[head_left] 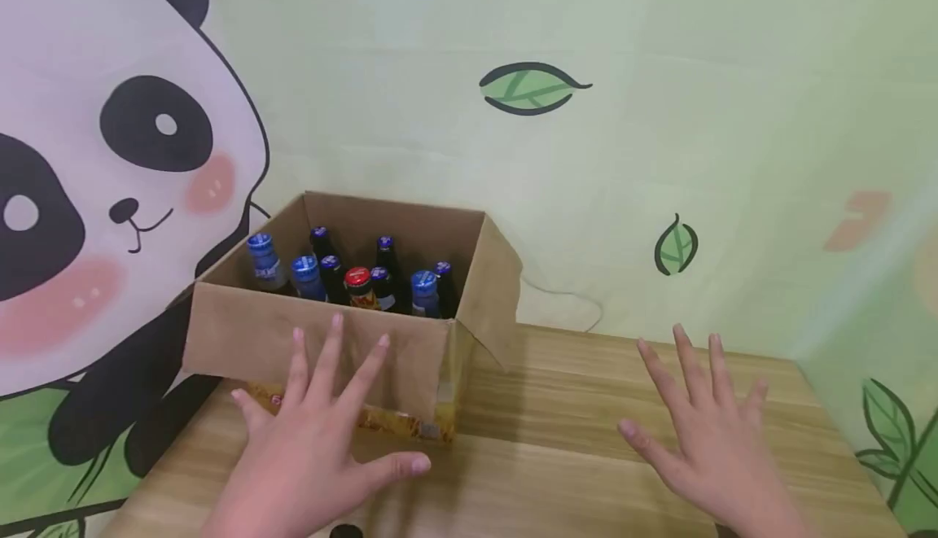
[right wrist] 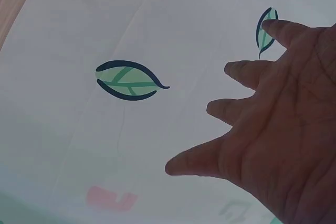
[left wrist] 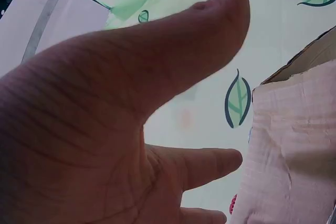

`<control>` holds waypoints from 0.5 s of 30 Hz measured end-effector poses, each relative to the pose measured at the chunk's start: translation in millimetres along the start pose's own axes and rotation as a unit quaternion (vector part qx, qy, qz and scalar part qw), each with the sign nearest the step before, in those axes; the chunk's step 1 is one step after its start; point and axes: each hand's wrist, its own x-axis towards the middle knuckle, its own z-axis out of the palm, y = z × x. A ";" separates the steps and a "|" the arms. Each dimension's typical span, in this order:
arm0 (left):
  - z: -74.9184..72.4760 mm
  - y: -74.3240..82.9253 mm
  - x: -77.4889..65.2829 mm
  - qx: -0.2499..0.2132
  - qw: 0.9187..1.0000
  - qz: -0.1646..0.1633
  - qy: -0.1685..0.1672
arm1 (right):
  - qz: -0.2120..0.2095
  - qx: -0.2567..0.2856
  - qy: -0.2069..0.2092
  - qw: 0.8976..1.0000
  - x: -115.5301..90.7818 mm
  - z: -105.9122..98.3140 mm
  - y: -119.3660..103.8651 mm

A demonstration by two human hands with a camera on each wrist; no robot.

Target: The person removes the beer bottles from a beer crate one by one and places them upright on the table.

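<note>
My left hand is spread wide in front of the cardboard box, its fingertips overlapping the front flap in the head view; whether they touch it I cannot tell. Over the right part of the table, my right hand also has its fingers spread and holds nothing. Several capped bottles stand upright in the box, among them a red-capped bottle and a blue-capped bottle. Their lower parts are hidden by the box wall. In the left wrist view the box's cardboard lies beyond the fingers.
The box stands on a wooden table, with a side flap folded outward on its right. Behind is a wall printed with leaves and a large panda. A small dark object shows at the bottom edge.
</note>
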 end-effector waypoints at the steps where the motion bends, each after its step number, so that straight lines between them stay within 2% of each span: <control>1: -1.3 -0.2 0.9 0.001 1.000 0.002 0.006 | -0.001 0.005 0.004 1.000 0.1 0.2 0.4; 4: -4.6 -5.9 5.9 0.006 0.999 0.013 0.038 | -0.003 0.026 0.013 1.000 0.6 -1.1 2.0; 6: -7.7 -17.6 9.5 0.005 0.998 0.014 0.063 | -0.008 0.040 0.018 0.999 1.4 -2.9 2.0; 8: -12.2 -37.1 13.7 -0.012 0.996 0.000 0.085 | -0.019 0.057 0.020 0.998 2.3 -4.2 1.1; 10: -16.6 -62.5 20.0 -0.045 0.991 -0.025 0.126 | -0.033 0.072 0.023 0.997 3.4 -4.4 -0.2; 12: -21.3 -90.0 29.8 -0.092 0.978 -0.064 0.176 | -0.044 0.089 0.026 0.995 4.3 -4.0 -1.2; 15: -23.9 -130.9 50.3 -0.166 0.949 -0.123 0.237 | -0.058 0.112 0.024 0.992 6.0 -3.1 -3.0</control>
